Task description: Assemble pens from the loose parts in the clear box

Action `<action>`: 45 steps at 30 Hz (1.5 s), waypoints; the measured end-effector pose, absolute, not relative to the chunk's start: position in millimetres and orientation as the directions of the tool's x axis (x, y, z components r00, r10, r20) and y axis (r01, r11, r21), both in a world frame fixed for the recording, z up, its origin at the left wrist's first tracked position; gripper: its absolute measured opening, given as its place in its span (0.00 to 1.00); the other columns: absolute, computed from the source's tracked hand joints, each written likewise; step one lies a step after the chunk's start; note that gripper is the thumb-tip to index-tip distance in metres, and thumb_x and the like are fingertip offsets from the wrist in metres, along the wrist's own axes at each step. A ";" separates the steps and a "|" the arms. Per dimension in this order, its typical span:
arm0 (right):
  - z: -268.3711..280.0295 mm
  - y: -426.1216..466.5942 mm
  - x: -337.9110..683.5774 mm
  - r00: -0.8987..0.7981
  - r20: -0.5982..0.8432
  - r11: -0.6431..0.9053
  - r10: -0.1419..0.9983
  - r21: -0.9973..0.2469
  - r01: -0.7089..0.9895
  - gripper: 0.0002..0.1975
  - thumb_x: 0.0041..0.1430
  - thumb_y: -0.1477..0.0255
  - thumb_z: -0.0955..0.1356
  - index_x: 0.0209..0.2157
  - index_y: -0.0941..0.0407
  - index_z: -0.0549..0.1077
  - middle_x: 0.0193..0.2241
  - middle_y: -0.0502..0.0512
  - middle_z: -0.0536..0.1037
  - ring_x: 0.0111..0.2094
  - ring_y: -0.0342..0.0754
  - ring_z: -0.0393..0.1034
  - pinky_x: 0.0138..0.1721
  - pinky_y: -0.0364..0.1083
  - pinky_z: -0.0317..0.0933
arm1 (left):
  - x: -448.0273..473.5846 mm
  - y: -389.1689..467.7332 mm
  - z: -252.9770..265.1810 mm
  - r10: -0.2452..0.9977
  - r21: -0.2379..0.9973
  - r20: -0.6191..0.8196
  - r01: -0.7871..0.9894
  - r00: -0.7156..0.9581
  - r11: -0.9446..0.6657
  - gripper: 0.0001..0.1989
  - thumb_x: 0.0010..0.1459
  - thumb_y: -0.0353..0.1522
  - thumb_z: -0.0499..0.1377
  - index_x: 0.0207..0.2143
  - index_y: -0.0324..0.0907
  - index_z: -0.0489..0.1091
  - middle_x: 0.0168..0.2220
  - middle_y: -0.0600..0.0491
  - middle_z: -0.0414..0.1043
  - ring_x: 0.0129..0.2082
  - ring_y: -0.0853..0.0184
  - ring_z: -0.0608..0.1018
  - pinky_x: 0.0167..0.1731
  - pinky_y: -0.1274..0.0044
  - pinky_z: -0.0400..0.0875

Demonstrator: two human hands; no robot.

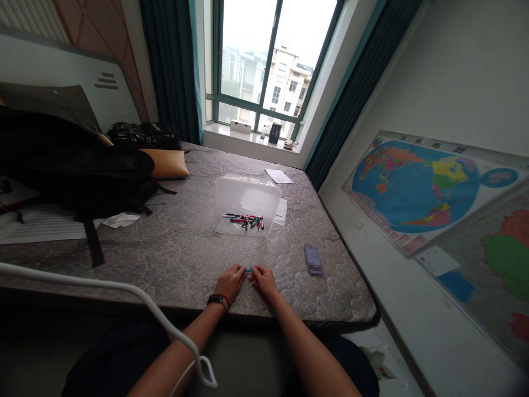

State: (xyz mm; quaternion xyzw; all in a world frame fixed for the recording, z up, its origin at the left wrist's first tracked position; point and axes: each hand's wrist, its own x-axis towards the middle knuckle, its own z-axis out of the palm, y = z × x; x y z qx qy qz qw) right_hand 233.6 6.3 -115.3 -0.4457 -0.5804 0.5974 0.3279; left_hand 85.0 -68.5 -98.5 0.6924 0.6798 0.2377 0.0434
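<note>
While I watch remotely from above, the left hand (231, 282) and the right hand (265, 280) meet over the near part of the mattress (177, 242), with what looks like a small blue pen (248, 270) bridging them. Both grips are narrow: each hand appears to pinch one end, though too much is covered for me to tell whether it is one piece or two. To handle so slim a thing well, I would hold it lightly from opposite ends, line both hands up with its length and apply any force straight along it, since a sideways load could make it slip. Farther off, a clear box (222, 193) shows a loose heap of pens (248, 221); a blurred rectangular object (313, 260) lies to the right, well apart from the hands.
</note>
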 end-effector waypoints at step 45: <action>-105.5 2.6 231.3 -0.437 -0.239 -0.163 0.867 -0.965 0.206 0.20 0.50 0.54 0.69 0.32 0.58 0.71 0.25 0.53 0.78 0.22 0.43 0.71 0.22 0.40 0.58 | 76.3 -69.2 -94.7 0.854 0.434 0.383 0.885 -0.351 0.169 0.14 0.62 0.29 0.50 0.47 0.45 0.70 0.49 0.46 0.69 0.48 0.58 0.69 0.46 0.67 0.62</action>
